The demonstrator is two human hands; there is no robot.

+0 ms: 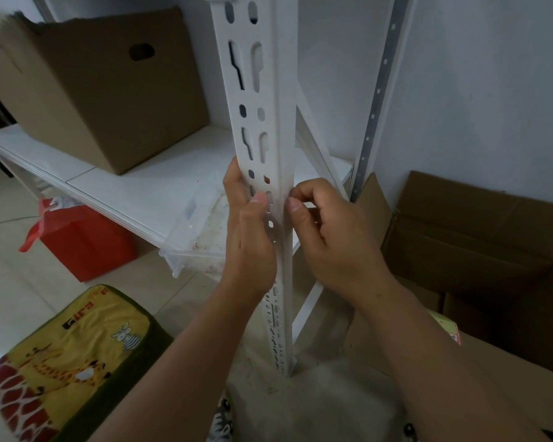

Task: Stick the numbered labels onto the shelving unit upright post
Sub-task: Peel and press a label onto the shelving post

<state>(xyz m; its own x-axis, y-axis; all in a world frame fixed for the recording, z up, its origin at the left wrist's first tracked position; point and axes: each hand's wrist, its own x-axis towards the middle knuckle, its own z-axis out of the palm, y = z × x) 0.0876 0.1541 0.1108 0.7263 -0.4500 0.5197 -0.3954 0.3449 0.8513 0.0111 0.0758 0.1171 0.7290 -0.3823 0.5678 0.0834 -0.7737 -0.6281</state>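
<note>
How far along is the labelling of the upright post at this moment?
Done: no stuck label can be made out on the white upright post; its visible slotted face is bare.
In hand: the left hand grips the post, and the right hand pinches at the post's corner edge; whatever it holds is too small to identify.
Left: apparently most or all of the labelling.

Setting: home storage room. Evidence: white slotted metal shelving upright (259, 129) against plain white wall; brown cardboard box (109, 87) on white shelf board (134, 189) left of the hands; flattened cardboard cartons (466, 237) right; glossy tiled floor (10, 250) below.
</note>
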